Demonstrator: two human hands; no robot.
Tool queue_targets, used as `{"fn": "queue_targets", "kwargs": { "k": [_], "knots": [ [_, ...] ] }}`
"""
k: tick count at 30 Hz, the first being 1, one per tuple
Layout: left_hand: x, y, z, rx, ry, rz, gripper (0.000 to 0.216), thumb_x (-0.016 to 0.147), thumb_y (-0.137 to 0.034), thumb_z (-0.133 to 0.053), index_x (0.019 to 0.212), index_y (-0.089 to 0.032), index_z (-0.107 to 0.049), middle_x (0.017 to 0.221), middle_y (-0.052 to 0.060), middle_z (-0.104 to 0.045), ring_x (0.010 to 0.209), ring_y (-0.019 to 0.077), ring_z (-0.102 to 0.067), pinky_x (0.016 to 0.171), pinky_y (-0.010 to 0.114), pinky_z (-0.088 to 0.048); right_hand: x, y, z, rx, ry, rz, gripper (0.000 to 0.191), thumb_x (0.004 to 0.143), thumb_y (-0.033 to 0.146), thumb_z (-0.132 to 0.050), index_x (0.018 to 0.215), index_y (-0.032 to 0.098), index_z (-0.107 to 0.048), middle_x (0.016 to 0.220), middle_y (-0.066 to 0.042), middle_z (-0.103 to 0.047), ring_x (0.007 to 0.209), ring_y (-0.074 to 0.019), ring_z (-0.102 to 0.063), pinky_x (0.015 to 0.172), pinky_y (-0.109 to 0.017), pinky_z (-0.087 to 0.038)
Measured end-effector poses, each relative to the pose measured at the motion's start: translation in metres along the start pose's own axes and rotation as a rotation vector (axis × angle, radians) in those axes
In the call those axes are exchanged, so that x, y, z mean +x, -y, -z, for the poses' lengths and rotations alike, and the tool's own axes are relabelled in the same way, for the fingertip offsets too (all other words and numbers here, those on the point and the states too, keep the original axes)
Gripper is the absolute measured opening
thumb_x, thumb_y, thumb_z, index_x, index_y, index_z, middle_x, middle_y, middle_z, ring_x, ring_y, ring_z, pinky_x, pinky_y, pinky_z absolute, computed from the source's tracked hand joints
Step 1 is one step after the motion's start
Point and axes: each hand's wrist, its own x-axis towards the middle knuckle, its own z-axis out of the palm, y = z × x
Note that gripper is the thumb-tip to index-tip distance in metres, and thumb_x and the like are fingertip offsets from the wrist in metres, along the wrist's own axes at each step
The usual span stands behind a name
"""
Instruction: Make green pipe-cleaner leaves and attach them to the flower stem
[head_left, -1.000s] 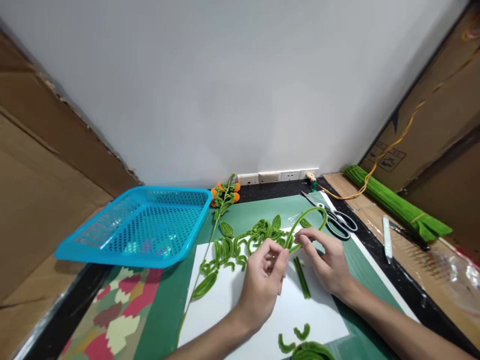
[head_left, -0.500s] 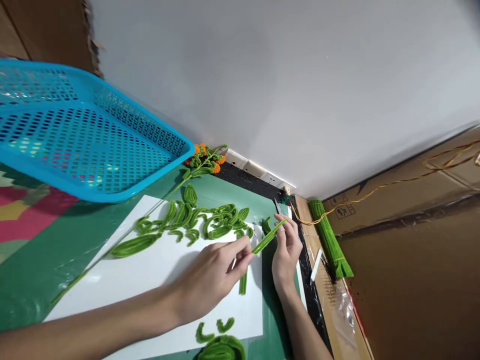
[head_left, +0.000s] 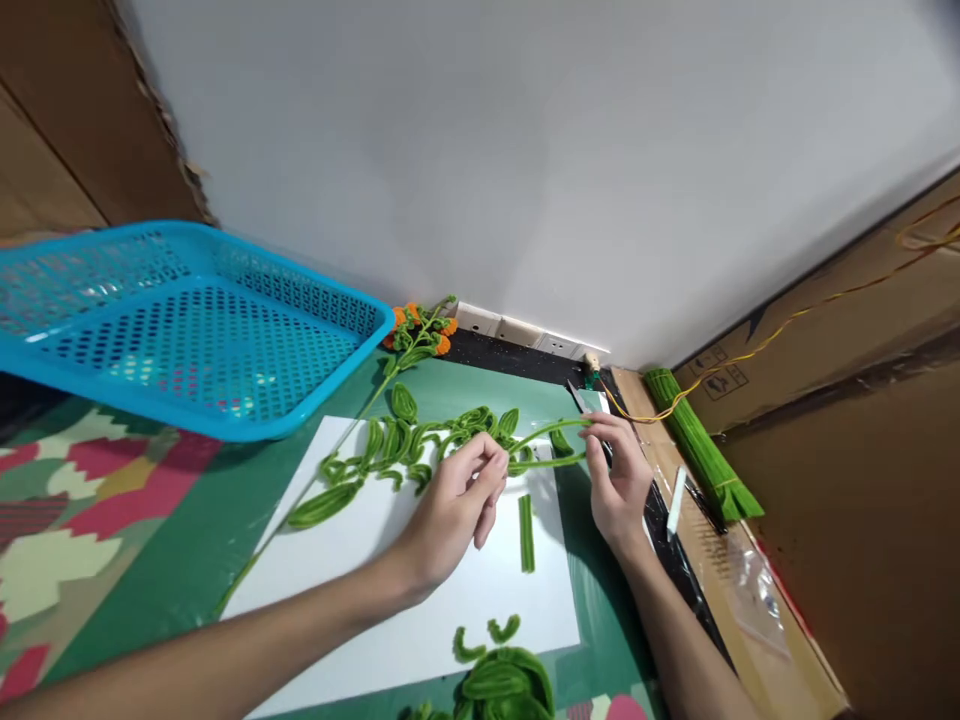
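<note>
My left hand (head_left: 459,500) and my right hand (head_left: 619,478) both pinch a green pipe cleaner (head_left: 551,444) bent into a long loop, held just above a white sheet (head_left: 420,610). The left fingers grip its two ends, the right fingertips hold the bend. Behind the hands lies a pile of green pipe-cleaner leaves (head_left: 420,440). A short straight green piece (head_left: 526,532) lies on the sheet between my wrists.
A tilted blue mesh basket (head_left: 180,325) is at the left. An orange-flowered stem (head_left: 420,335) lies by the wall sockets (head_left: 525,335). A bundle of green pipe cleaners (head_left: 701,442) and a white strip (head_left: 676,502) are at the right. More curled green pieces (head_left: 499,680) lie near the front.
The view swung and tilted. The pipe cleaner, held as a folded straight strand half a second ago, is now spread into an open loop between my hands.
</note>
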Motion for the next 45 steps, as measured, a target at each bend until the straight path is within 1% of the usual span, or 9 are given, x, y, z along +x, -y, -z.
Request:
{"fn": "queue_targets", "kwargs": {
  "k": [6,9,12,16,22,32,38,41,45],
  "knots": [
    [0.006,0.001,0.004,-0.077,-0.01,0.051,0.041,0.107,-0.054,-0.056,0.085,-0.021,-0.044,0.067,-0.009,-0.046,0.039,0.0018,-0.039,0.042,0.016,-0.026,-0.007,0.017,-0.015,0.394,-0.042,-0.05,0.043,0.097,0.03,-0.076,0.138,0.03,-0.064,0.13,-0.011,-0.067,0.106,-0.0256,-0.071,0.085,-0.041,-0.063],
    [0.007,-0.001,0.005,-0.104,-0.011,0.058,0.044,0.105,-0.056,-0.059,0.084,-0.021,-0.043,0.066,-0.01,-0.045,0.038,0.0016,-0.038,0.04,0.015,-0.024,0.0,0.023,-0.025,0.659,-0.128,-0.227,0.076,0.087,0.043,-0.088,0.151,0.037,-0.049,0.145,-0.011,-0.059,0.101,-0.0234,-0.073,0.09,-0.043,-0.064],
    [0.007,-0.002,0.005,-0.114,0.006,0.075,0.046,0.104,-0.058,-0.06,0.084,-0.021,-0.042,0.065,-0.01,-0.045,0.037,0.0017,-0.037,0.039,0.014,-0.023,0.003,0.024,-0.029,0.865,-0.03,-0.391,0.086,0.08,0.052,-0.092,0.153,0.035,-0.049,0.136,-0.011,-0.067,0.099,-0.0237,-0.074,0.089,-0.042,-0.064],
    [0.005,-0.004,0.005,-0.082,0.046,0.098,0.046,0.103,-0.059,-0.061,0.084,-0.021,-0.044,0.063,-0.01,-0.044,0.039,0.003,-0.036,0.039,0.015,-0.023,-0.003,0.028,-0.031,0.797,0.2,-0.415,0.066,0.07,0.043,-0.101,0.128,0.026,-0.074,0.108,-0.007,-0.077,0.087,-0.0213,-0.071,0.082,-0.036,-0.062],
    [0.004,-0.01,0.004,0.001,0.147,0.112,0.048,0.103,-0.063,-0.058,0.085,-0.02,-0.049,0.062,-0.009,-0.046,0.041,0.0039,-0.038,0.041,0.016,-0.02,-0.01,0.042,-0.036,0.782,0.327,-0.456,0.034,0.08,0.038,-0.094,0.107,0.023,-0.08,0.092,-0.005,-0.079,0.079,-0.0214,-0.073,0.074,-0.035,-0.064],
    [0.002,-0.008,0.004,0.032,0.111,0.1,0.042,0.105,-0.056,-0.058,0.086,-0.02,-0.049,0.063,-0.009,-0.044,0.04,0.0036,-0.038,0.042,0.016,-0.02,-0.01,0.034,-0.038,0.858,0.175,-0.604,0.023,0.072,0.024,-0.098,0.089,0.022,-0.083,0.076,0.001,-0.076,0.063,-0.0129,-0.066,0.059,-0.023,-0.053],
    [0.004,-0.008,0.004,0.023,0.008,0.059,0.043,0.108,-0.056,-0.053,0.085,-0.021,-0.044,0.066,-0.009,-0.044,0.04,0.0026,-0.036,0.041,0.016,-0.023,0.009,0.026,-0.021,0.826,-0.123,-0.613,0.023,0.079,0.036,-0.093,0.079,0.019,-0.077,0.067,0.002,-0.065,0.059,-0.0119,-0.056,0.057,-0.024,-0.047],
    [0.003,-0.006,0.004,0.05,0.014,0.039,0.043,0.108,-0.056,-0.053,0.086,-0.021,-0.045,0.067,-0.009,-0.046,0.04,0.0024,-0.036,0.041,0.015,-0.023,0.018,0.02,-0.008,0.8,-0.222,-0.582,0.028,0.073,0.038,-0.096,0.082,0.02,-0.077,0.068,0.002,-0.064,0.061,-0.0124,-0.057,0.057,-0.024,-0.049],
    [0.003,-0.002,0.005,0.006,-0.059,0.015,0.044,0.106,-0.059,-0.054,0.085,-0.022,-0.043,0.066,-0.009,-0.046,0.038,0.0026,-0.034,0.039,0.015,-0.022,0.027,0.02,0.002,0.636,-0.155,-0.509,0.037,0.076,0.035,-0.094,0.107,0.022,-0.078,0.084,-0.003,-0.072,0.071,-0.0174,-0.064,0.06,-0.028,-0.053]
  ]
}}
